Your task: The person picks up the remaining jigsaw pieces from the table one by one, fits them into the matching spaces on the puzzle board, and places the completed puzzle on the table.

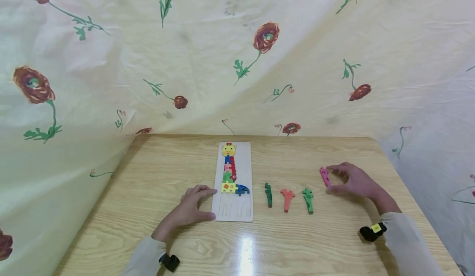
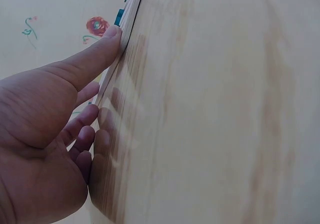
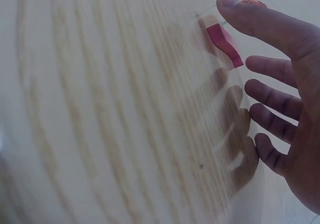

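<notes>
A pale puzzle board (image 1: pixel 243 156) holds a giraffe made of colored pieces, with a yellow giraffe head (image 1: pixel 229 150) at the top and bare leg slots at the bottom. Along its left edge, my left hand (image 1: pixel 191 206) touches the board with thumb and fingertips; the left wrist view shows the thumb (image 2: pixel 107 41) lying against that edge. A pink puzzle piece (image 1: pixel 325 176) lies on the table at the right. Around it, my right hand (image 1: pixel 354 180) spreads its thumb and fingers; in the right wrist view the fingers stand apart from the pink piece (image 3: pixel 225 44).
Between the board and my right hand lie a dark green piece (image 1: pixel 269 195), a coral piece (image 1: pixel 287 200) and a lighter green piece (image 1: pixel 308 200) in a row. The wooden table (image 1: pixel 297 243) meets a flowered cloth (image 1: pixel 208 61) at its back and sides.
</notes>
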A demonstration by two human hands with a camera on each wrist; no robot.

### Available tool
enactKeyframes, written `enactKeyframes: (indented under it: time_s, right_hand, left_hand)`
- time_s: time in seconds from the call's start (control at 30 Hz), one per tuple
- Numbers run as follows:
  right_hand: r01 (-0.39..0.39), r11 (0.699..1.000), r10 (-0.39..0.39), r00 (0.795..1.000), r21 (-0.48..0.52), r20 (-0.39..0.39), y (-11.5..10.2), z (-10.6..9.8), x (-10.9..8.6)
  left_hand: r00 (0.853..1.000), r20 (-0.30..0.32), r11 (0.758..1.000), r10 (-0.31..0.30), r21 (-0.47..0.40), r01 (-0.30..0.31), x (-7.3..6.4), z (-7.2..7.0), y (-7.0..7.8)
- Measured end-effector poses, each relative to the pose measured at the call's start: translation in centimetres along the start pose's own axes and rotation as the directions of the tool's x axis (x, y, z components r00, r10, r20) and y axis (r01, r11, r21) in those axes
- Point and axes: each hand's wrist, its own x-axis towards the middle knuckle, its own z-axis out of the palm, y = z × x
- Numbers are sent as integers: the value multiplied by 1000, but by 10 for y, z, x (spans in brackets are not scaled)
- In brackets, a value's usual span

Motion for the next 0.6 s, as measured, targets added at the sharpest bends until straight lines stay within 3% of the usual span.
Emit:
enactKeyframes:
  time_s: [0.6]
  right_hand:
    - [12, 1000, -12, 1000, -12, -15, 1, 4, 1]
  left_hand:
    - [1000, -5, 1000, -7, 9, 7, 2, 0, 0]
